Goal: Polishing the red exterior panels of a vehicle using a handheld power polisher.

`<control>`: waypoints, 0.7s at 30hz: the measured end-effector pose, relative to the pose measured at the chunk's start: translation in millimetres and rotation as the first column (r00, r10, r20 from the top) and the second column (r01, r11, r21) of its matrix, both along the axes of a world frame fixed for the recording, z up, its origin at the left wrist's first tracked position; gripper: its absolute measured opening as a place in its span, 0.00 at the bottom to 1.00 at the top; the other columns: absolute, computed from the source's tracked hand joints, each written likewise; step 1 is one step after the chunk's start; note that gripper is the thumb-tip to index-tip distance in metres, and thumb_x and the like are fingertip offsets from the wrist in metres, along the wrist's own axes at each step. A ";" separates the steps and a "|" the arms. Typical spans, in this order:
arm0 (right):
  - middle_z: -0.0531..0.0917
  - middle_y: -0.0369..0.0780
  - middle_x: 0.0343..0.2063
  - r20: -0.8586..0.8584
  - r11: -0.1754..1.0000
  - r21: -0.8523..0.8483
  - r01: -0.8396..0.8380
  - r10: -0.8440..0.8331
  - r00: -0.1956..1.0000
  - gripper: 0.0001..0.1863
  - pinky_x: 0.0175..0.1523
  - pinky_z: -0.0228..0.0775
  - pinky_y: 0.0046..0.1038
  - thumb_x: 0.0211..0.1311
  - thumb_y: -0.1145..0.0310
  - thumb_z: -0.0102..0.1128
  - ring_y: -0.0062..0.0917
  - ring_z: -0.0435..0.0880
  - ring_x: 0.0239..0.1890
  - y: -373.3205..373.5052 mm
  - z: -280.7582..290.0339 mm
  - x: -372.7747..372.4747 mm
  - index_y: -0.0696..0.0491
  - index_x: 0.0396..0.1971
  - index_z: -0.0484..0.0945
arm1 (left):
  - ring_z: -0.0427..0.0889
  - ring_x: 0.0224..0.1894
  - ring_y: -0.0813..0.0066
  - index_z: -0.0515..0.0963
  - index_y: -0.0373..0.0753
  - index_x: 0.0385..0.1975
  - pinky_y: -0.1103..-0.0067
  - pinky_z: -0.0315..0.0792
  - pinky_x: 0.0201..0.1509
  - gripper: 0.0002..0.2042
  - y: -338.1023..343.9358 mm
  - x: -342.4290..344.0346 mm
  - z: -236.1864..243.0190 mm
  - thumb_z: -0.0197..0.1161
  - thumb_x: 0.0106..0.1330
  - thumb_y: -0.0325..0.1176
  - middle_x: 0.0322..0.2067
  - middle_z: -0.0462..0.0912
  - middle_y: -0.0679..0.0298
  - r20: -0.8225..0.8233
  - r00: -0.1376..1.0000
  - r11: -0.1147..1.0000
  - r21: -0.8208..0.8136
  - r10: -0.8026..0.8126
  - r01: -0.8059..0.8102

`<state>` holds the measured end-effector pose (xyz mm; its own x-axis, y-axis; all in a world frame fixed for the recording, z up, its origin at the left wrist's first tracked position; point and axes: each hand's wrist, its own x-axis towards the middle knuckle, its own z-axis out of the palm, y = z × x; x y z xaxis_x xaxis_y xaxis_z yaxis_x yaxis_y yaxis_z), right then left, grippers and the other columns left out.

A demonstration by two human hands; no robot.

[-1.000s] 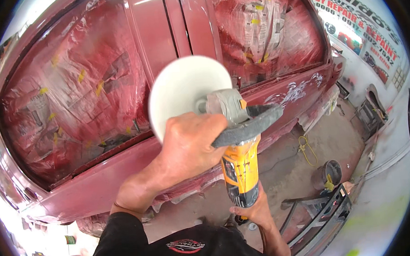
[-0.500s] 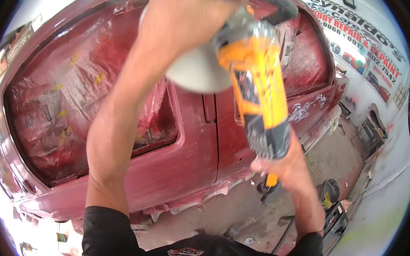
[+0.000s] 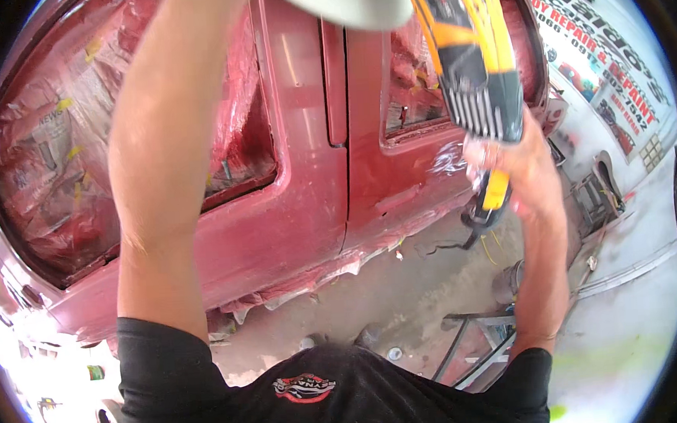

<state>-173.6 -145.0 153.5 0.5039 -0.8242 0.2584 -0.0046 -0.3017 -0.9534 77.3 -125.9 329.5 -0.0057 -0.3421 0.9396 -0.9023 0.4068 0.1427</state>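
Observation:
A yellow and black power polisher (image 3: 476, 59) is raised at the upper right, tilted, its round white pad (image 3: 351, 4) partly cut off by the top edge. My right hand (image 3: 521, 163) is closed around its rear handle. My left forearm (image 3: 158, 137) reaches up past the top edge, so the left hand is out of sight. Beyond the tool stands a dark red car body (image 3: 306, 182) with light reflections on its side. Its windows are covered with plastic and newspaper (image 3: 53, 165), stained red. Whether the pad touches the car is hidden.
Red-stained masking sheet (image 3: 327, 277) hangs along the car's lower edge. The polisher's black cord (image 3: 463, 243) drops toward the concrete floor (image 3: 426, 283). A bucket (image 3: 504, 283) and a metal frame (image 3: 468, 342) stand at lower right, near a white wall with a printed sign (image 3: 598, 52).
The polisher and my right hand have shifted to the right in the picture, with the pad now higher. My left hand has passed out of view at the top.

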 end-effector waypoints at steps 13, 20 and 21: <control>0.80 0.40 0.52 0.005 0.983 0.113 0.143 -0.145 0.989 0.57 0.62 0.71 0.30 0.30 0.62 0.93 0.23 0.78 0.55 75.8 -170.9 -28.2 0.60 0.63 0.66 | 0.84 0.26 0.51 0.78 0.40 0.28 0.61 0.77 0.29 0.08 41.2 -24.7 -169.1 0.70 0.53 0.32 0.21 0.81 0.55 0.065 0.962 0.964 0.022 -0.267 0.266; 0.81 0.39 0.51 0.049 0.990 0.105 0.089 -0.094 0.994 0.54 0.60 0.72 0.30 0.31 0.65 0.92 0.22 0.79 0.53 73.8 -135.1 -15.0 0.59 0.62 0.66 | 0.86 0.28 0.54 0.84 0.35 0.34 0.70 0.79 0.34 0.11 56.9 -14.6 -135.6 0.72 0.50 0.25 0.25 0.84 0.51 0.081 0.981 0.983 0.080 -0.174 0.168; 0.82 0.39 0.51 0.059 0.992 0.098 0.080 -0.086 0.994 0.53 0.60 0.72 0.30 0.32 0.66 0.91 0.22 0.80 0.52 67.7 -124.6 -11.3 0.58 0.62 0.67 | 0.86 0.28 0.54 0.84 0.35 0.34 0.70 0.79 0.34 0.11 48.0 -12.0 -124.9 0.72 0.50 0.25 0.25 0.84 0.51 0.077 0.980 0.980 0.079 -0.186 0.180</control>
<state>-184.9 -77.3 28.9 0.4175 -0.8850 0.2059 0.0353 -0.2107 -0.9769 65.3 -77.9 204.5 -0.1515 -0.3938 0.9066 -0.8234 0.5578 0.1047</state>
